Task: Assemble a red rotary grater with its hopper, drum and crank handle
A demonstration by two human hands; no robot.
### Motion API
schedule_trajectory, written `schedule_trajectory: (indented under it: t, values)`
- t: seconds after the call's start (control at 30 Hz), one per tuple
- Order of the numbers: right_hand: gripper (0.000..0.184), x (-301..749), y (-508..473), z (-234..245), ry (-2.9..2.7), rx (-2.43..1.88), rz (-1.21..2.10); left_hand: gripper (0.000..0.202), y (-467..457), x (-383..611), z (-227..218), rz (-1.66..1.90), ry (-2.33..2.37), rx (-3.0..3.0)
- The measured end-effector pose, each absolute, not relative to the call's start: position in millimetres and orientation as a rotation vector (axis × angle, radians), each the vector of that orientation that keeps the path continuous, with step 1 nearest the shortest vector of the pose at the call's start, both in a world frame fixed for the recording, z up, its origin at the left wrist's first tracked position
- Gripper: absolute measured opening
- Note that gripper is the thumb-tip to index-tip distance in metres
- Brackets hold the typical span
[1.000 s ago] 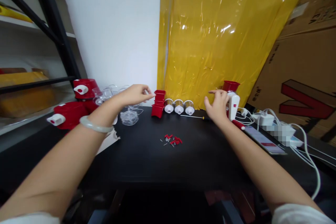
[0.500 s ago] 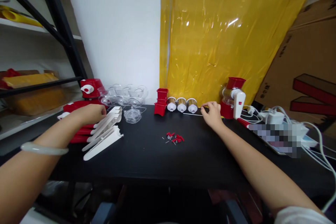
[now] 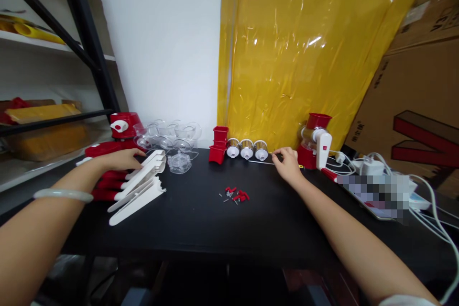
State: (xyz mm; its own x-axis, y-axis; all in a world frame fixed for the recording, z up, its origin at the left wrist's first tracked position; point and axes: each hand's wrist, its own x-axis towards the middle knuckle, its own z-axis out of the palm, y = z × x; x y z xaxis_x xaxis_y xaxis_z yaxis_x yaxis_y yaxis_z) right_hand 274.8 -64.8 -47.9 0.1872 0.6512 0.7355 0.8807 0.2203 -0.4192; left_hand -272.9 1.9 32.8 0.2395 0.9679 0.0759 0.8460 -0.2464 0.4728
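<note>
My left hand (image 3: 125,158) is at the left, over a row of red-and-white parts, its fingers apart at the upper edge of the long white crank arms (image 3: 138,201). Red handle ends (image 3: 107,185) show under my wrist. At the back right, my right hand (image 3: 288,165) is curled over a thin screwdriver (image 3: 261,162) lying on the table; its shaft and yellow end stick out on both sides. Beside that hand stand several metal grater drums (image 3: 246,149) with white ends and an assembled red-and-white rotary grater (image 3: 315,141).
Small red pieces and metal pins (image 3: 234,195) lie mid-table. Red hoppers (image 3: 218,144) are stacked at the back, next to clear plastic housings (image 3: 172,136). A red base (image 3: 125,126) stands back left. At right are a tablet (image 3: 369,196) and white cables (image 3: 435,201).
The view has shifted slightly. My left fingers have spread beside the white crank arms. My right hand stays over the screwdriver.
</note>
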Motion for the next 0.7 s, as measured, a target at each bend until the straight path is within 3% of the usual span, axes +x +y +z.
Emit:
schedule_trajectory:
  t: [0.17, 0.33, 0.7]
  values:
    - [0.017, 275, -64, -50, -1.567, -1.486, -0.299, 0.051, 14, -281, 24, 0.344, 1.739, 2.051]
    - [0.017, 276, -62, -52, -1.583, -1.481, -0.295, 0.044, 12, -271, 26, 0.201, 1.893, 2.25]
    - [0.017, 276, -65, -49, -1.614, -1.461, -0.341, 0.054, 0, -261, 31, 0.183, 2.205, 2.514]
